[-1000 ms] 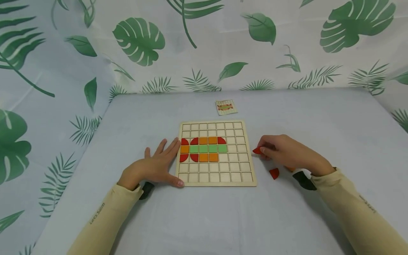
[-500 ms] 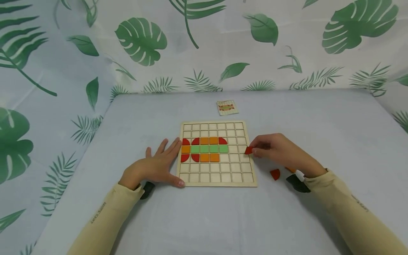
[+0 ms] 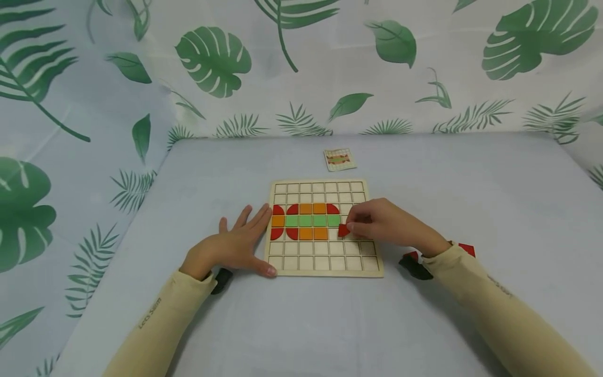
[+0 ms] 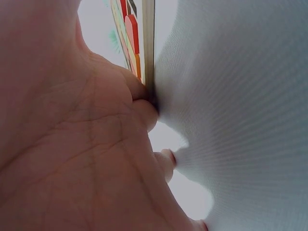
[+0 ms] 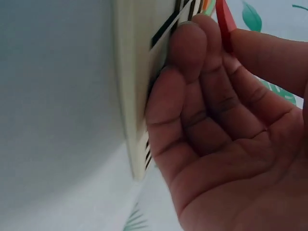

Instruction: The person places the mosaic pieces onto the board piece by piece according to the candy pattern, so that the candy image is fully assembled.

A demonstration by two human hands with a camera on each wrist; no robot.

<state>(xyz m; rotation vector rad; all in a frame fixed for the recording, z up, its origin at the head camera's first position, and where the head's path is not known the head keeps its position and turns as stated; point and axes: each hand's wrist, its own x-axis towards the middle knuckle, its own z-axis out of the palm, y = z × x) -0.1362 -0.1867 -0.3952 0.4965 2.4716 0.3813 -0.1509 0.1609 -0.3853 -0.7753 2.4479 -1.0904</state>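
A square wooden grid board (image 3: 325, 266) lies on the cloth-covered table. On its left part sit red quarter-round tiles (image 3: 292, 233), orange square tiles (image 3: 313, 209) and a row of green square tiles (image 3: 312, 220). My left hand (image 3: 231, 251) rests with spread fingers against the board's left edge, its thumb by the near left corner. Between thumb and fingertips my right hand (image 3: 383, 222) pinches a red tile (image 3: 343, 231), just right of the lower orange tiles. The right wrist view shows that red tile (image 5: 225, 24) edge-on; the curled lower fingers are close to the board.
Behind the board lies a small pattern card (image 3: 340, 159). Two red pieces are partly hidden around my right wrist: one red piece (image 3: 467, 250) beyond the sleeve, another red piece (image 3: 412, 255) by a dark wrist device (image 3: 415, 268). A leaf-printed cloth (image 3: 301, 68) hangs behind.
My right hand has carried the red tile leftward from beside the board to over its grid squares. The left hand has stayed at the board's edge. The view has shifted slightly.
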